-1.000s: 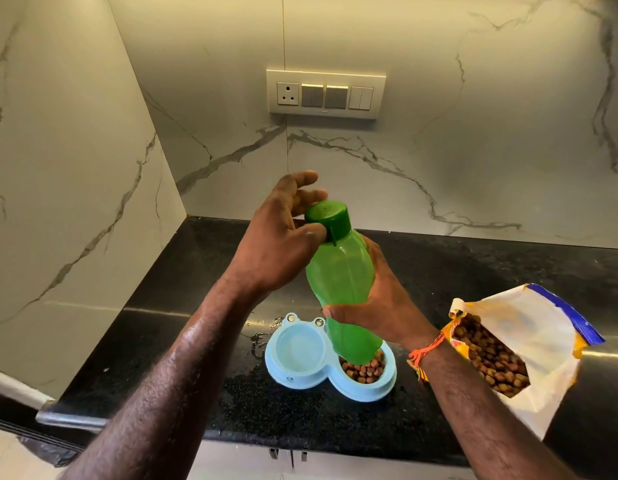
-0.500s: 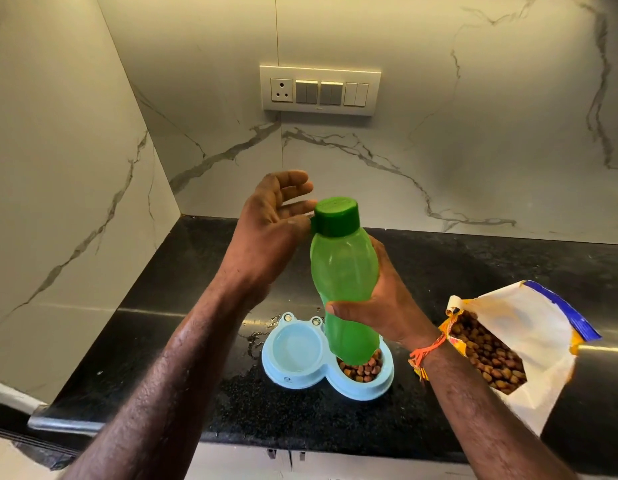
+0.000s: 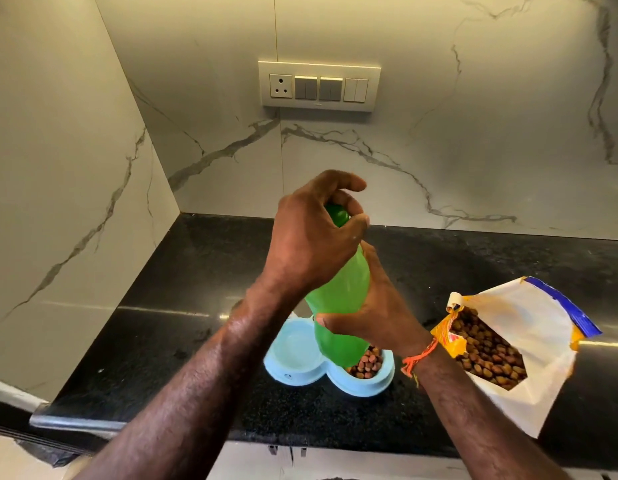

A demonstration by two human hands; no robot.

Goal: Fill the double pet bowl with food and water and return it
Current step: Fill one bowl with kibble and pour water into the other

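A light blue double pet bowl sits on the black counter. Its right cup holds brown kibble; its left cup looks pale, and I cannot tell whether water is in it. Above the bowl I hold a green bottle upright. My right hand grips the bottle's lower body from the right. My left hand curls over the bottle's top and covers the green cap, of which only a sliver shows.
An open bag of kibble lies on the counter to the right of the bowl. Marble walls close the corner behind and to the left. A switch plate is on the back wall. The counter's front edge runs just below the bowl.
My left hand has moved from beside the cap to over it and now grips it. The bottle stays in my right hand above the bowl.
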